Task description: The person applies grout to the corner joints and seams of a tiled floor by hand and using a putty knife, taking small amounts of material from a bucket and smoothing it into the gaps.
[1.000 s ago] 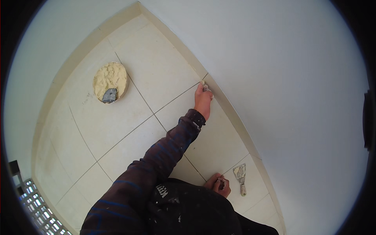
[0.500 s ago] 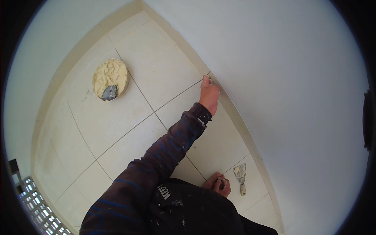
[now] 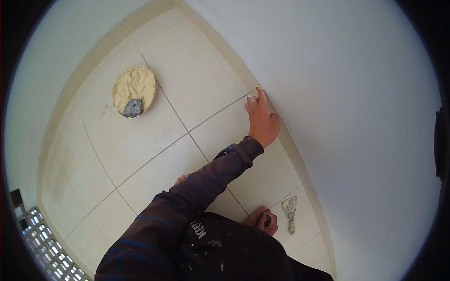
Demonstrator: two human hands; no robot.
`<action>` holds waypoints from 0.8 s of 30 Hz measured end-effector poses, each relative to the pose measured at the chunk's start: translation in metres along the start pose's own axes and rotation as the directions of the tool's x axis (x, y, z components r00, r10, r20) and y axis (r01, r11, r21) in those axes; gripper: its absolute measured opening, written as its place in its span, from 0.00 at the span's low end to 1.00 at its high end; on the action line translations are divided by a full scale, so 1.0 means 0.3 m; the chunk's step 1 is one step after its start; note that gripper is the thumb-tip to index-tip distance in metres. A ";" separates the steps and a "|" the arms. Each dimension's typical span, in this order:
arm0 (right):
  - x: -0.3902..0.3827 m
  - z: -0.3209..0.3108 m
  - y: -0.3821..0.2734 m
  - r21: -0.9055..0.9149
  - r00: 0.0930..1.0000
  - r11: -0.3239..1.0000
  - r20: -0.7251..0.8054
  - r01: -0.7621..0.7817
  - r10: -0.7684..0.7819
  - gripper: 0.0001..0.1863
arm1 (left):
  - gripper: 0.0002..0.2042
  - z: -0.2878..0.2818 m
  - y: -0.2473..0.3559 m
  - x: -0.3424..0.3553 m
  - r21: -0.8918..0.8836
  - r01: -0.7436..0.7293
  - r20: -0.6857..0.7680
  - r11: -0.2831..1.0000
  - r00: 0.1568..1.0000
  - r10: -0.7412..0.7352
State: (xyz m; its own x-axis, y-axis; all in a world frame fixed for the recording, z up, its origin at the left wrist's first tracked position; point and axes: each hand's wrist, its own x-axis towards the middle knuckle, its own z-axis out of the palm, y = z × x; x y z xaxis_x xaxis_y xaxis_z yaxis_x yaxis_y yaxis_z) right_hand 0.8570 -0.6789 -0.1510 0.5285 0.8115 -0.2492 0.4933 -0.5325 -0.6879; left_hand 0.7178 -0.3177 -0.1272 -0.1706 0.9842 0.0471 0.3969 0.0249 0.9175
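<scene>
My left hand reaches out to the foot of the wall, its index finger stretched to the corner where a tile joint meets the baseboard. White paste smears its fingertips. Close to my body, my right hand is curled, with pale smears on the fingers; what it holds, if anything, is hidden. A putty knife with paste on its blade lies on the floor to the right of that hand. Over at the left stands a round tub of cream-coloured paste, with a dark grey scraper blade resting in it.
Pale floor tiles with dark joints spread out between two white walls lined by beige baseboards. Bare toes peek out behind my left sleeve. A patterned block grille shows at the lower left.
My left hand has shifted slightly right, and its fingers, bunched before, now stretch out to the baseboard. Toes have come into sight behind the sleeve. My right hand stays curled near my body.
</scene>
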 end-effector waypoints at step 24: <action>0.014 -0.017 -0.001 0.001 0.998 0.999 -0.041 0.039 -0.039 0.09 | 0.33 -0.057 -0.024 -0.038 0.178 -0.150 0.035 0.973 0.989 0.146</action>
State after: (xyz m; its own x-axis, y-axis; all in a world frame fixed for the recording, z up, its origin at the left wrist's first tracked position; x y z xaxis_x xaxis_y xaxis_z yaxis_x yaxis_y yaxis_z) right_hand 0.8625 -0.6766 -0.1484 0.5364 0.8213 -0.1943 0.5132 -0.5002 -0.6974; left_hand 0.7014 -0.3321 -0.1277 -0.0792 0.9829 0.1665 0.5722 -0.0919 0.8149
